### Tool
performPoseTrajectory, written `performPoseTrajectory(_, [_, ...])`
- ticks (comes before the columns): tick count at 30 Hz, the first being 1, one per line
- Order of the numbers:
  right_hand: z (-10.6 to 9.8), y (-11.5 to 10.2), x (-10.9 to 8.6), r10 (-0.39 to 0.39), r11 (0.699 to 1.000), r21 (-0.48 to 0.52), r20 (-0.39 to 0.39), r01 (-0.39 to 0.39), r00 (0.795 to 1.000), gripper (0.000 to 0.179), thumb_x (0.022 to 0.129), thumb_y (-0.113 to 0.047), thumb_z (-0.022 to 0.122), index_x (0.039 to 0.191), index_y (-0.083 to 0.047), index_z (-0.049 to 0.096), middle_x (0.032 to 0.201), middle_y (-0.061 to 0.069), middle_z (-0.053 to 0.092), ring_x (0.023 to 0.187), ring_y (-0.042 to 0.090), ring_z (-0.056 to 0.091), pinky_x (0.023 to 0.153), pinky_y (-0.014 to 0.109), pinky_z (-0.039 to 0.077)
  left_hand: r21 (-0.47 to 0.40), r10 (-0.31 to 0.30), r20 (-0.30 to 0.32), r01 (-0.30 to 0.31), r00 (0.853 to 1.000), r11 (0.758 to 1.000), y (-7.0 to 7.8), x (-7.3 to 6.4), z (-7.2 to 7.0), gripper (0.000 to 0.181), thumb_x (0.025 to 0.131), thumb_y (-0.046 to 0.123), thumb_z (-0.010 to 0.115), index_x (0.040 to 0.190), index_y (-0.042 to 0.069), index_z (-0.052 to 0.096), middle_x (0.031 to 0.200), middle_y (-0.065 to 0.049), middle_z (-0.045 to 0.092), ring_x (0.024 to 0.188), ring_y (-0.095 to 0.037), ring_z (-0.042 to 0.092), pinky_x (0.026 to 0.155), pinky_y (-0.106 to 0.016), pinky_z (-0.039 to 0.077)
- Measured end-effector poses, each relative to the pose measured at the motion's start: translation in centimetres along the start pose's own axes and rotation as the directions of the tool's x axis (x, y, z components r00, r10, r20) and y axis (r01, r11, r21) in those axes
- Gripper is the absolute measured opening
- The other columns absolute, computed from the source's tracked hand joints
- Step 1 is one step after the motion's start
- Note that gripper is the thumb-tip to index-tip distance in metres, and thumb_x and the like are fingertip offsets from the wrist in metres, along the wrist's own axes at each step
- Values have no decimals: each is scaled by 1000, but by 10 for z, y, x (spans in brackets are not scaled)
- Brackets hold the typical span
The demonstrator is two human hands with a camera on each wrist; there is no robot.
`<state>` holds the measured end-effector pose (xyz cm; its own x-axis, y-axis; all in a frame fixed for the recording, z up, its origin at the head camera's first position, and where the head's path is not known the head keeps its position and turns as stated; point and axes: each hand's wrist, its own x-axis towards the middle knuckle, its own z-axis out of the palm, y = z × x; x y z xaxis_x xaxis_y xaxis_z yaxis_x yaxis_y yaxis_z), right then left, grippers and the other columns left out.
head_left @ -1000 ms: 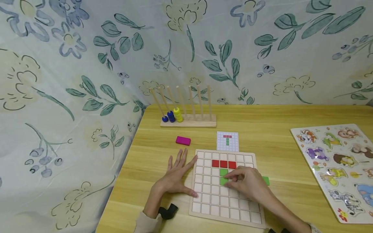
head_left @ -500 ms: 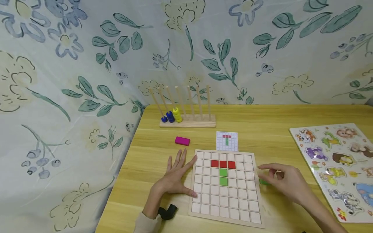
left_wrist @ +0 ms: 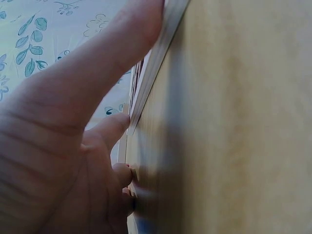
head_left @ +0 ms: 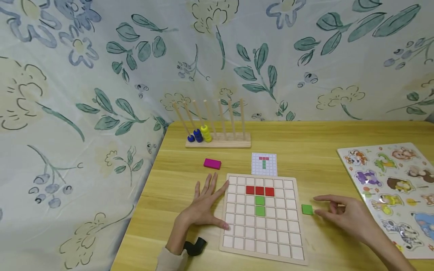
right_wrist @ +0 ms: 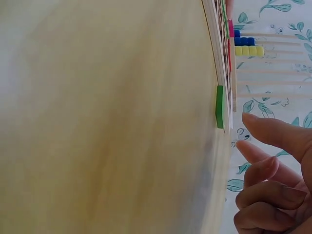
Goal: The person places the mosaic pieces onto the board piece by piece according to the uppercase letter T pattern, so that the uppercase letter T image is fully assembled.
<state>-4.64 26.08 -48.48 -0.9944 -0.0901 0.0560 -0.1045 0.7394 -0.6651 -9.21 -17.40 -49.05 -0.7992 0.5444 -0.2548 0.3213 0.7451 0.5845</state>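
Note:
A wooden grid board (head_left: 247, 232) lies on the table with pale square cells. Three red tiles (head_left: 259, 191) form a row in it, and two green tiles (head_left: 260, 206) run down below the middle one. My left hand (head_left: 200, 207) is spread flat at the board's left side, with thumb and index fingertip touching its edge. Just right of the board lies a loose green tile (head_left: 307, 209), also visible in the right wrist view. My right hand (head_left: 347, 216) hovers beside that tile, holding nothing, with thumb and index finger apart and the other fingers bent.
Above the board is a pattern card (head_left: 264, 164) showing a red and green T. A magenta block (head_left: 212, 163) and a peg stand (head_left: 218, 140) with blue and yellow beads are behind. An animal puzzle board (head_left: 390, 195) lies right; a black curved piece (head_left: 195, 247) sits by my left wrist.
My right hand has left the lower green tile in the board and moved right, past the loose green tile, now uncovered. The left hand stays put.

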Motion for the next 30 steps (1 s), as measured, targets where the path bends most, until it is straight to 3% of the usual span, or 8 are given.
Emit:
performPoseTrajectory(5, [2, 0, -1, -1, 1000, -26, 14, 2, 1000, 34, 77, -21, 91, 109, -17, 80, 64, -13, 53, 51, -2, 39, 42, 23, 34, -1, -1, 1, 1, 1000, 1000, 0, 0, 0, 133, 69, 55, 92, 167, 30, 7, 172, -11, -23, 159, -34, -24, 122, -68, -21])
performPoseTrajectory(12, [5, -4, 0, 65, 998, 15, 119, -67, 991, 40, 80, -25, 89, 116, -14, 78, 69, -10, 57, 52, -1, 42, 43, 21, 36, -1, 4, -3, -4, 1000, 1000, -1, -1, 1, 133, 69, 56, 92, 167, 30, 7, 172, -12, -23, 159, -35, -24, 122, -69, -20])
performPoseTrajectory(23, [7, -6, 5, 92, 996, -4, 161, -93, 983, 45, 75, -21, 92, 115, -11, 76, 83, -6, 68, 57, 2, 45, 49, 23, 38, 1, 2, -1, -2, 1000, 1000, 0, -1, 0, 133, 69, 55, 93, 167, 30, 7, 172, -12, -23, 159, -34, -24, 122, -68, -20])
performPoseTrajectory(30, [8, -7, 8, 95, 995, 12, 161, -98, 982, 40, 74, -19, 92, 110, -12, 77, 81, -6, 67, 56, 3, 48, 50, 23, 40, 4, 0, -4, 0, 1000, 1000, -1, 0, 1, 133, 68, 55, 93, 167, 30, 8, 173, -11, -23, 159, -33, -24, 122, -68, -20])
